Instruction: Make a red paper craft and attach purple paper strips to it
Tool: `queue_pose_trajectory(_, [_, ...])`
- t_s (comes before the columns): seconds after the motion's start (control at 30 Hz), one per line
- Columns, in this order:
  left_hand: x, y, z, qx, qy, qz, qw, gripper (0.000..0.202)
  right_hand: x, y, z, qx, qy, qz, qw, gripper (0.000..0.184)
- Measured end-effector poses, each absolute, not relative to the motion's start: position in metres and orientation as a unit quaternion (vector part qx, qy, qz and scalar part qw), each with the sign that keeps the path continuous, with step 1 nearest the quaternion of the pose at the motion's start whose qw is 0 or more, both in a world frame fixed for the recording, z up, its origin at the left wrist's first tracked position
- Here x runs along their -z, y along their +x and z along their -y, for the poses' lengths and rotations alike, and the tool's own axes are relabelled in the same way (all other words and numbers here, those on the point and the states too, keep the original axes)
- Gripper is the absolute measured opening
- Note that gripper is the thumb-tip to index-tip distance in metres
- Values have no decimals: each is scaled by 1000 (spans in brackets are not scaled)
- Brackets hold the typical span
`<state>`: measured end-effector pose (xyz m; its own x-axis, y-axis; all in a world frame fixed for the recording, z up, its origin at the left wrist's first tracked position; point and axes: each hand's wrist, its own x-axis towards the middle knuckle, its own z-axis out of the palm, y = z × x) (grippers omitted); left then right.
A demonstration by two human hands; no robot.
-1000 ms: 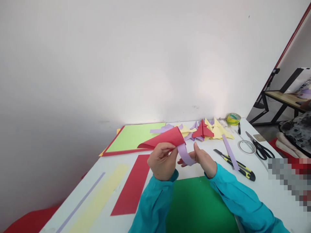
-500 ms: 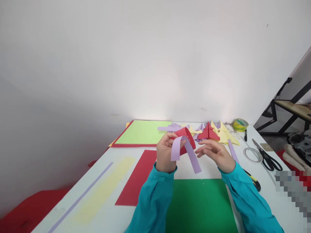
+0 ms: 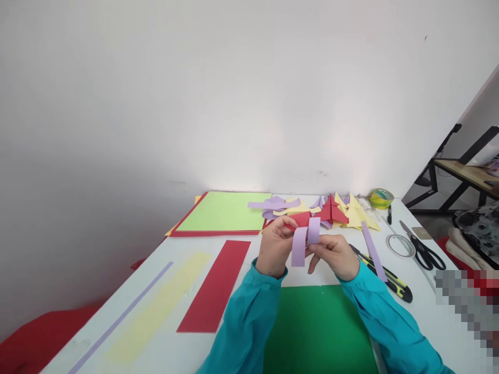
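one lilac paper strip (image 3: 299, 248), bent into a loop, held right of centre in the frame, between two hands; one piece of red paper (image 3: 302, 220), partly hidden, gripped behind it by the left hand (image 3: 273, 246), whose fingers are closed; the strip's right-hand portion is pinched narrowly by the fingertips of the right hand (image 3: 336, 255). below, at lower centre: one green sheet (image 3: 319, 332), partly covered by the sleeves. to the left: one flat red strip (image 3: 216, 285). beyond, above centre-left: one light green sheet (image 3: 222, 210), laid on red paper. at right: one red folded shape (image 3: 331, 210), set among yellow and lilac ones; one cutter (image 3: 399, 289), crossed by a second lilac strip (image 3: 373, 250); scissors (image 3: 427, 254), placed beside a tape ring (image 3: 389, 249).
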<state>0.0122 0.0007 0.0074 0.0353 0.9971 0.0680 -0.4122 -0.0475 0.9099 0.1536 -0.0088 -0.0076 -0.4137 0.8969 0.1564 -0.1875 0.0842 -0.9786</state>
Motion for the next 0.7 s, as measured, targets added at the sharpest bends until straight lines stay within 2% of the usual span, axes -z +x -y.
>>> queue_pose_trajectory(0.23, [-8,15,0,-622,405,-369,559,34,15,152,7,-618,-283,570,461,34])
queue_pose_trajectory(0.43, [-8,15,2,-639,383,-365,558,30,18,147,9,-584,-282,586,486,32])
queue_pose_trajectory(0.7, [-15,15,5,-647,362,-388,547,29,15,140,17,-538,-316,596,505,40])
